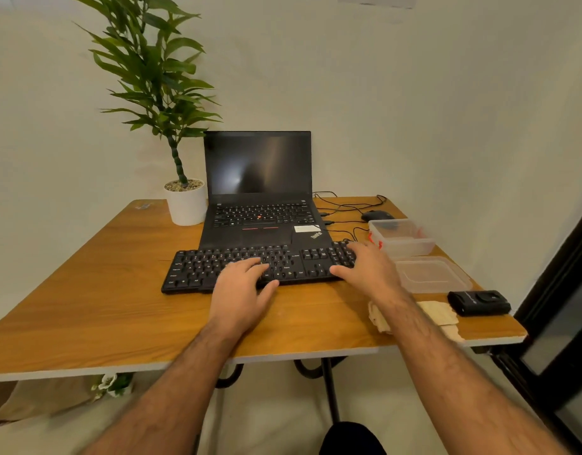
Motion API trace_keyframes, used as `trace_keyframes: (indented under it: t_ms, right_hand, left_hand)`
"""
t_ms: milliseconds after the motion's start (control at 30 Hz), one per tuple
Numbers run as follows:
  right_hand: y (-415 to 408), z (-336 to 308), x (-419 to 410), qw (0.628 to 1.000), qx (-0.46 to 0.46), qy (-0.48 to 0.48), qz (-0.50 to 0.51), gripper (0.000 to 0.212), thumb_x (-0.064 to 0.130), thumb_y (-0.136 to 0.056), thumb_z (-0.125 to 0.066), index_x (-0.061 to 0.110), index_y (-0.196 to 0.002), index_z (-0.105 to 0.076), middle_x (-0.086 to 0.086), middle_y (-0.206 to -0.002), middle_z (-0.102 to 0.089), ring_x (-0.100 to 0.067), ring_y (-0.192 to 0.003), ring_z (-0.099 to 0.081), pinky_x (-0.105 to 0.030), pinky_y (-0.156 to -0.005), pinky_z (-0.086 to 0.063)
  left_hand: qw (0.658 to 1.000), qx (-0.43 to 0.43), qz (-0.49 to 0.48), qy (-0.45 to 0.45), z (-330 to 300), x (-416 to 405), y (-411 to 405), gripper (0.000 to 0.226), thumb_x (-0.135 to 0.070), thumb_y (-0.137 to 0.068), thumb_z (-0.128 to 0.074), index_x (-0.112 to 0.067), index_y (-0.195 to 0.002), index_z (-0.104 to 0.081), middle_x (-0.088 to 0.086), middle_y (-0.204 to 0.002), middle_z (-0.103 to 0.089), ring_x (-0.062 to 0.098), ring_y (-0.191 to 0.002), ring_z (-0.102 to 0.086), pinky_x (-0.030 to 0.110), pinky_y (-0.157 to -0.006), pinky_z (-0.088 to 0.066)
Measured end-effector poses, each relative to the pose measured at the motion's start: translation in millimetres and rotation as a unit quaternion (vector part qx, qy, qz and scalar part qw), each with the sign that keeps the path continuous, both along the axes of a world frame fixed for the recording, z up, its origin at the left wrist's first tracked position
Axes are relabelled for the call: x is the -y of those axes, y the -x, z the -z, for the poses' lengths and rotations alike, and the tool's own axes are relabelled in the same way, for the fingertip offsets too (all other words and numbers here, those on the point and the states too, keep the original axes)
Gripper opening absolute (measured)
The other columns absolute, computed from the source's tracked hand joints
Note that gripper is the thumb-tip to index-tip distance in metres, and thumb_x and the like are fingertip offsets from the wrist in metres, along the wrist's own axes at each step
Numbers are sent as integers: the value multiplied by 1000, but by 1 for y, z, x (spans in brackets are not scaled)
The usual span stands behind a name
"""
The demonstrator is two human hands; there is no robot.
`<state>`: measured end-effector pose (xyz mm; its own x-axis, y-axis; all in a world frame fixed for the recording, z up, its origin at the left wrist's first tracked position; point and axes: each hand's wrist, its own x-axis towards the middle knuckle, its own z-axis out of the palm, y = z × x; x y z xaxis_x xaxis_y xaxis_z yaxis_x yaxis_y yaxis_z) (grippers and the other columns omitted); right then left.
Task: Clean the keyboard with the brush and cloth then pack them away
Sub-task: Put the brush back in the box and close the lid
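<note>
Black keys of the keyboard [250, 267] are spread across the middle of the wooden table [86, 290], just in front of an open laptop [260, 198] whose screen is dark; the keyboard's far edge is seen touching or overlapping the laptop's front edge. The left hand [242, 290] is laid flat over the keyboard's middle section, fingers relaxed and slightly spread on the keys, thumb stretched along the near edge; nothing is held in it. The right hand [365, 267] is placed over the keyboard's right end, fingers spread wide across the number pad, thumb lying towards the near edge; nothing is gripped by it either.

A beige cloth [437, 315] is seen crumpled on the table near the front right edge, partly hidden under the right forearm, apart from the keyboard. A clear plastic container [402, 238] with red clips is set to the right of the keyboard, just beyond the right hand; its clear lid [434, 274] lies flat just in front of it. Whether a brush lies inside the container cannot be told. A small black device [478, 302] is placed near the table's right front corner, beside the cloth. A black mouse [376, 215] is seen behind the container, its cable trailing towards the laptop. A potted plant [184, 198] in a white pot is stood to the left of the laptop, against the wall.
</note>
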<state>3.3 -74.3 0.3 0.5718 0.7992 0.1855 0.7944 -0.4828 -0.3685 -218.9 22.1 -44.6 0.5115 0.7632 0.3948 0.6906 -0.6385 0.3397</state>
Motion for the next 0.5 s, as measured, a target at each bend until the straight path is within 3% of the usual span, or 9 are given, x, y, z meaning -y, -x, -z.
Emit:
trace_keyframes:
  t_ms: [100, 167, 333, 433, 500]
  right_hand:
    - [-24, -11, 35, 999, -6, 18, 45, 47, 41, -86, -71, 22, -127, -60, 0, -117, -66, -14, -100, -60, -30, -77, -48]
    - [-34, -14, 43, 998, 3, 24, 62, 34, 34, -86, -73, 23, -118, -67, 1, -108, -69, -13, -94, -60, -32, -77, -52]
    - [-43, -12, 59, 995, 33, 40, 80, 8, 25, -87, -71, 21, -94, -73, 2, -94, -69, -15, -84, -59, -29, -70, -49]
    - [-77, -7, 106, 989, -11, 46, 143, 5, 26, -87, -67, 21, -86, -69, 3, -83, -64, -16, -74, -56, -27, -62, -46]
    - [-84, 4, 110, 985, -23, 65, 159, 10, 30, -85, -67, 21, -80, -65, 3, -75, -63, -17, -70, -60, -28, -62, -52]
  left_hand:
    - [997, 21, 64, 36, -15, 37, -49, 38, -52, -97, -53, -29, -125, -66, -12, -120, -67, 5, -107, -60, 31, -94, -51]
    - [994, -2, 85, 63, -23, 54, -74, 36, -53, -97, -52, -30, -119, -69, -13, -110, -71, 4, -97, -62, 29, -86, -54]
    - [987, -56, 31, 145, -17, 62, -115, 48, -61, -93, -54, -24, -120, -67, -5, -108, -71, 14, -99, -64, 35, -85, -56]
    - [982, -115, 20, 149, -17, 91, -153, 50, -66, -91, -53, -19, -97, -68, -2, -90, -68, 17, -85, -64, 34, -75, -58]
    - [977, -121, 12, 175, -16, 93, -155, 46, -65, -89, -57, -20, -90, -66, -3, -85, -66, 16, -81, -63, 31, -69, -56]
